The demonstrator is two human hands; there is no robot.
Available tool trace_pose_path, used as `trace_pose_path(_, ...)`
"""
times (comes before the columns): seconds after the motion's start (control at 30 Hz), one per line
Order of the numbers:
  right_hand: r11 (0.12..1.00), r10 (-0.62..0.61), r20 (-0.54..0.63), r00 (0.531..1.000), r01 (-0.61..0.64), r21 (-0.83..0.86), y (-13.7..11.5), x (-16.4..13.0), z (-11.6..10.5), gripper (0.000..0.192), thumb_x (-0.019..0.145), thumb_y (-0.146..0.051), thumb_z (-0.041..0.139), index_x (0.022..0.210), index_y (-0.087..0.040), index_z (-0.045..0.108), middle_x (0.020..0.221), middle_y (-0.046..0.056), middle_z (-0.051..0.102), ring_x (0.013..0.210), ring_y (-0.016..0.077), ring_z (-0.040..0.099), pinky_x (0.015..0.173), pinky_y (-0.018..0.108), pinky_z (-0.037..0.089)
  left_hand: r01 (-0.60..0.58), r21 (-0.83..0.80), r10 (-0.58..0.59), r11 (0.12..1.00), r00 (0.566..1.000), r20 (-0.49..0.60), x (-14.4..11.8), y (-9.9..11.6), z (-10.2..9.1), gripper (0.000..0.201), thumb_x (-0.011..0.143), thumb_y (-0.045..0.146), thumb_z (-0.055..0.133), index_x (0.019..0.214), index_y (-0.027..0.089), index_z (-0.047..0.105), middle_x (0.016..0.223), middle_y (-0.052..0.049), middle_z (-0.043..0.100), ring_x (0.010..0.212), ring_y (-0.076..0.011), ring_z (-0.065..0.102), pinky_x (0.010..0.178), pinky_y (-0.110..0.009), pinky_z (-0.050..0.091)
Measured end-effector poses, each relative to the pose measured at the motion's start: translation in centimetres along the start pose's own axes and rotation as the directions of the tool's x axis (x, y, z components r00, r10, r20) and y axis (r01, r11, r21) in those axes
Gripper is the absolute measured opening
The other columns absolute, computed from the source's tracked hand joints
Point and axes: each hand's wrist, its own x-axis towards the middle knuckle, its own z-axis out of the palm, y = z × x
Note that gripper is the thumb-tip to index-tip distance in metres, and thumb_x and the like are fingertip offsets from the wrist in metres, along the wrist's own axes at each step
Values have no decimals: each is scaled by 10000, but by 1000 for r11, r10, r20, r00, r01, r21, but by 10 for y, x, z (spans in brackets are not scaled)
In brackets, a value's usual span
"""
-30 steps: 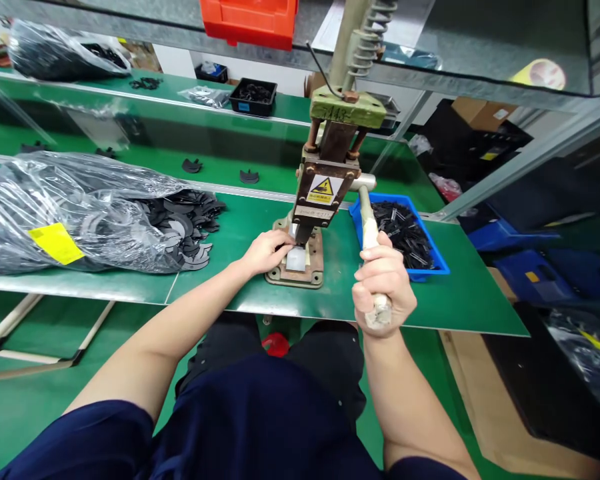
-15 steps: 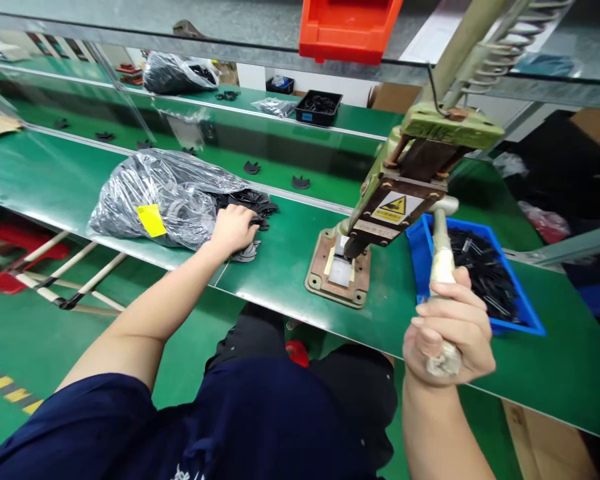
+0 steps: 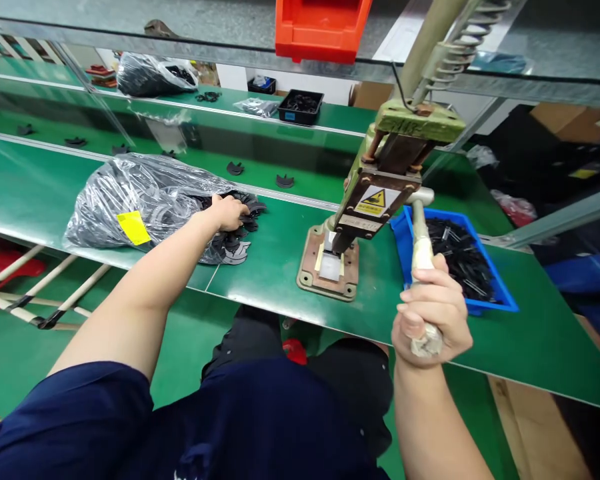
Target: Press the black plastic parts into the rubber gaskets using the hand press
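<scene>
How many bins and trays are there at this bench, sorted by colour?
Blue tray, beside the press whose lever the right hand grips: 1
Orange bin, on the shelf above: 1
Black tray, on the far table: 1
Total: 3
The left hand is on no tray; it rests on the black parts spilling from a plastic bag.
</scene>
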Motion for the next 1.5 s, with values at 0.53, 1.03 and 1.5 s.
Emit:
trace_pose_path(0.53,1000,5,49,999,-3,-30,-3,-1,-2,169,877,-408,678,742,-308,658,731,-9,654,947,254,731,1201,673,514,-263,-663,93,701,955,-281,-36,128,13,196,963,418,658,977,222,656,834,-39,722,727,-206,687,724,-332,548)
trace_pose_path(1.03,999,6,52,999,-4,-36,-4,-3,-2,181,916,-421,652,765,-323,640,758,-35,631,982,223,728,1219,682,517,-12,-990,-47,140,999,-19,-43,179,44,420,867,532,847,818,201,592,650,15,671,497,-100,616,477,-215,492)
trace_pose_path(1.5,999,19,97,995,-16,-28,-6,-3,-6,129,913,-370,642,795,-319,652,785,-28,646,1022,229,726,1235,676,489,152,-980,187,125,967,174,-3,231,8,447,912,562,819,895,215,538,515,11,654,399,-139,637,419,-213,466)
